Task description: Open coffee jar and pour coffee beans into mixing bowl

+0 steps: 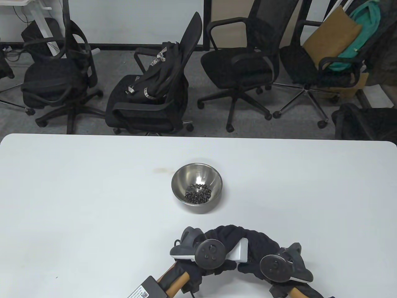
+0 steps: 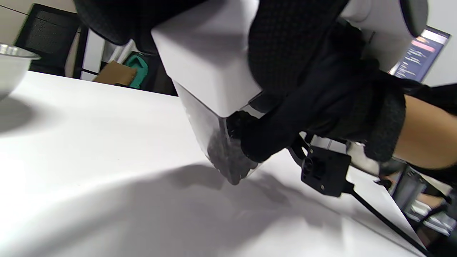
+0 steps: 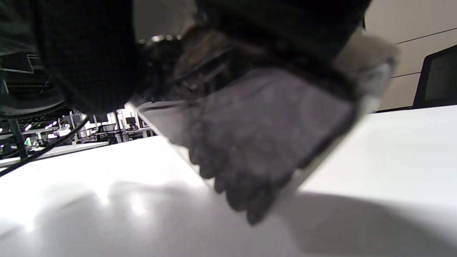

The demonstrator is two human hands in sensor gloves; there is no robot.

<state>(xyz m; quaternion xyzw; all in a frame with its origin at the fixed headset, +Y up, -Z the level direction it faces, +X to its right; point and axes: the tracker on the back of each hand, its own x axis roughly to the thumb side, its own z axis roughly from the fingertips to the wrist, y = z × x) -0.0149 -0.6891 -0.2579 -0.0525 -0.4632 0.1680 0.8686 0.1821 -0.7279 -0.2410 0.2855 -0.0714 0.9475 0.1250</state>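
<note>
The steel mixing bowl (image 1: 197, 173) stands at the table's middle with a small heap of coffee beans (image 1: 198, 194) in it. Near the front edge both gloved hands hold the coffee jar between them. Only its white lid (image 1: 240, 251) shows in the table view. In the left wrist view the clear jar (image 2: 210, 142) is tilted, with the white lid (image 2: 207, 60) on it and dark beans (image 2: 228, 157) in its low corner just above the table. My left hand (image 1: 214, 245) grips the lid end. My right hand (image 1: 263, 248) wraps around the jar (image 3: 257, 142).
The white table (image 1: 93, 186) spreads wide around the bowl. Several black office chairs (image 1: 149, 102) stand beyond its far edge. A black cable and sensor box (image 2: 325, 171) hang under my right wrist.
</note>
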